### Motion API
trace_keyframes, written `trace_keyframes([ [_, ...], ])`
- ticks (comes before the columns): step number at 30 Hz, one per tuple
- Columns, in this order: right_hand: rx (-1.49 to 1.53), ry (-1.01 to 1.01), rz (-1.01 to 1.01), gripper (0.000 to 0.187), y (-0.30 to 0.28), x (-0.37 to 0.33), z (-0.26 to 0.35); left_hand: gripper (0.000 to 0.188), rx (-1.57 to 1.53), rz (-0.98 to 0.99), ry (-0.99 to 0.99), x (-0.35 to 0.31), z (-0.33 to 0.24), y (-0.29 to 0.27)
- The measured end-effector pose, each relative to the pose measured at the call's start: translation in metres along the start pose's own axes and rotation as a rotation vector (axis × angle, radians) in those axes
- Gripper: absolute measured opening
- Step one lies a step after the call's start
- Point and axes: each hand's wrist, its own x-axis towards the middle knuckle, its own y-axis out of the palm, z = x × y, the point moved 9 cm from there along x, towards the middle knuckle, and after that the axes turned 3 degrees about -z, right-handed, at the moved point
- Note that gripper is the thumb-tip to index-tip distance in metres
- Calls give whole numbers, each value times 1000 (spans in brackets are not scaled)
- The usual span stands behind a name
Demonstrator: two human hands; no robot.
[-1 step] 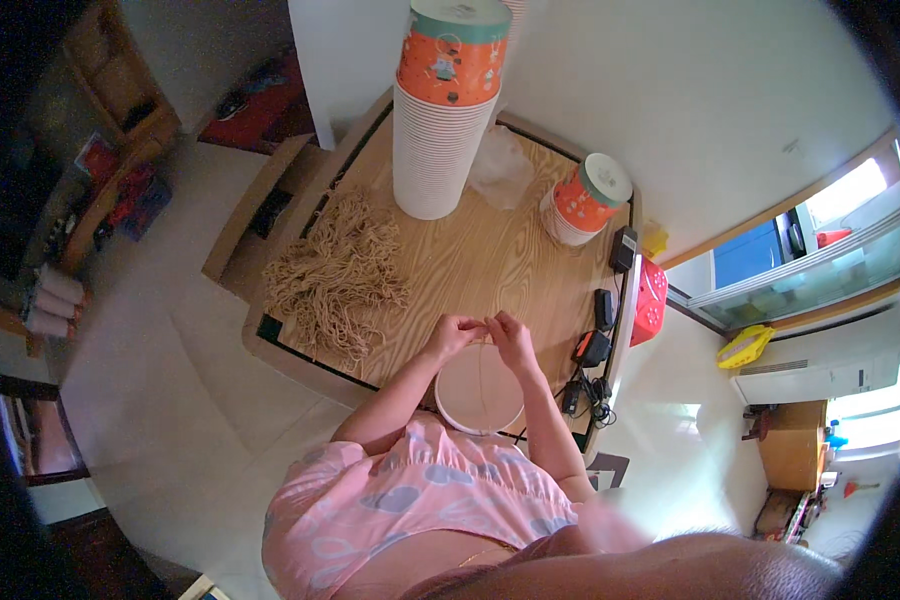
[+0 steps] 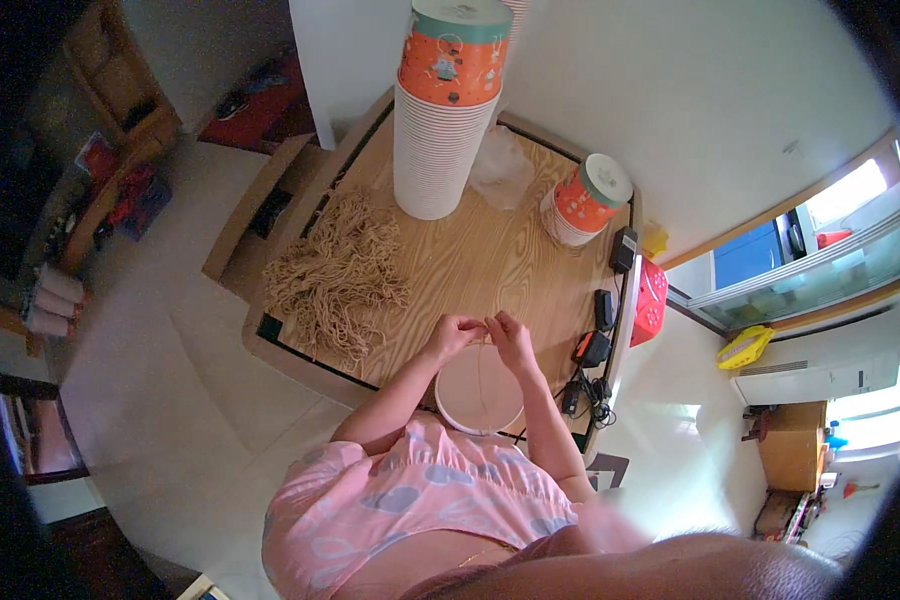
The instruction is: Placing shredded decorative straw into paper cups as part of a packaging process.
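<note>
My left hand (image 2: 454,332) and my right hand (image 2: 511,338) meet fingertip to fingertip over the near edge of the table. Both are closed in a pinch on a thin tan string (image 2: 483,378); the pinched bit itself is hidden by the fingers. From there the string hangs down across a round white tub (image 2: 450,419), held close to my body between my forearms. Left of my hands lies a loose, tangled heap of tan string (image 2: 340,275).
A tall stack of paper tubs (image 2: 432,150), orange and green on top, stands at the far side of the wood-grain table (image 2: 470,265). Right of it are a shorter stack (image 2: 582,205) and a crumpled clear bag (image 2: 502,170). Black power adapters (image 2: 592,348) with cables line the right edge.
</note>
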Motion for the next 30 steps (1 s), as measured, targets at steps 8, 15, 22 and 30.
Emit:
trace_keyframes([
  [8,189,-109,81,16,10,-12,8,14,-135,-43,7,-3,6,-8],
  [15,234,-55,138,24,14,-12,-1,12,-57,-50,45,-4,-1,-8],
  [22,121,-65,75,17,10,-13,-14,11,13,-73,73,-10,-9,-10],
  [30,88,-40,44,8,6,-16,-10,9,-44,-39,43,-7,1,-7],
])
